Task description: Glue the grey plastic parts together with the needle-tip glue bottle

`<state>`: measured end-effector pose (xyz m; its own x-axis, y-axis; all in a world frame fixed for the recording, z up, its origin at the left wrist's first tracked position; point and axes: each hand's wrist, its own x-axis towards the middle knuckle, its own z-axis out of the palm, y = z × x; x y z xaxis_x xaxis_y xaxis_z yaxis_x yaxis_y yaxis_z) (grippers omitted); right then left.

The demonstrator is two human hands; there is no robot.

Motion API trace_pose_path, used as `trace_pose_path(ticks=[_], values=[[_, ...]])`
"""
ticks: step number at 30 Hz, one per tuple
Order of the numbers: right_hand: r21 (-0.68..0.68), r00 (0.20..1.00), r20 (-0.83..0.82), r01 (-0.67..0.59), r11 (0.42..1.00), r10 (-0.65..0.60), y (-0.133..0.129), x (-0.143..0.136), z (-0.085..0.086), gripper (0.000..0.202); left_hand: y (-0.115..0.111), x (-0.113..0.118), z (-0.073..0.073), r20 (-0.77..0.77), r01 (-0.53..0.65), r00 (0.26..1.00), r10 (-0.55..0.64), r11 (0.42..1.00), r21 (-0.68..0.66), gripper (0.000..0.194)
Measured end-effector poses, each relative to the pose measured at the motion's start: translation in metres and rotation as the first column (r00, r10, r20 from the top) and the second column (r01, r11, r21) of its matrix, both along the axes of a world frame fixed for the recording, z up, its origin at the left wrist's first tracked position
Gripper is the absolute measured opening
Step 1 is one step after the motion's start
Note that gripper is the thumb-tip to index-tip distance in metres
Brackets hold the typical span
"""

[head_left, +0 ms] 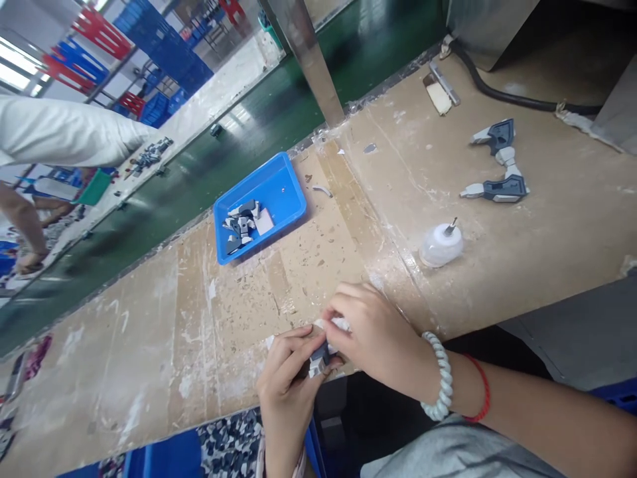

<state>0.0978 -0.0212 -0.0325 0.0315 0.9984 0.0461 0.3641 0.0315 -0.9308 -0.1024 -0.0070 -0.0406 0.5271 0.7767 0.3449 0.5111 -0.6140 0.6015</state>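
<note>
left hand [286,380]: grip holding grey-white part [319,359] | right hand [371,332]: grip pinching white piece [341,324] | joined pieces [506,158] on surface [562,226], seemingly done | held part seemingly unfinished

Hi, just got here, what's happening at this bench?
A person holds a small grey and white part between the left hand and the right hand, at the near edge of the bench. Beyond the hands, a blue tray holds similar pieces. Off to the right are a white bottle and a joined grey and white piece.
</note>
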Motion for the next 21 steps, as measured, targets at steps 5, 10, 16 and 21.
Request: trace_pose_path(ticks=[5,10,16,21], values=[[0.071,0.981,-0.178,0.091,0.993,-0.077,-0.005,0.008,-0.004,0.012,-0.009,0.007,0.002,0.172,-0.091,0.979,0.107,0.991,-0.096,0.027],[0.074,0.991,-0.124,0.051,0.996,-0.042,-0.012,0.009,-0.009,0.011,-0.026,0.014,0.006,0.344,-0.138,0.918,0.197,0.973,-0.187,0.038],[0.068,1.0,0.002,0.011,0.998,-0.011,-0.016,0.008,-0.014,0.01,-0.041,0.017,0.007,0.428,-0.191,0.859,0.28,0.952,-0.241,0.045],[0.076,0.993,0.113,0.005,0.997,-0.014,-0.02,0.008,-0.02,0.007,-0.057,-0.017,0.005,0.394,-0.364,0.816,0.423,0.906,-0.217,0.053]])
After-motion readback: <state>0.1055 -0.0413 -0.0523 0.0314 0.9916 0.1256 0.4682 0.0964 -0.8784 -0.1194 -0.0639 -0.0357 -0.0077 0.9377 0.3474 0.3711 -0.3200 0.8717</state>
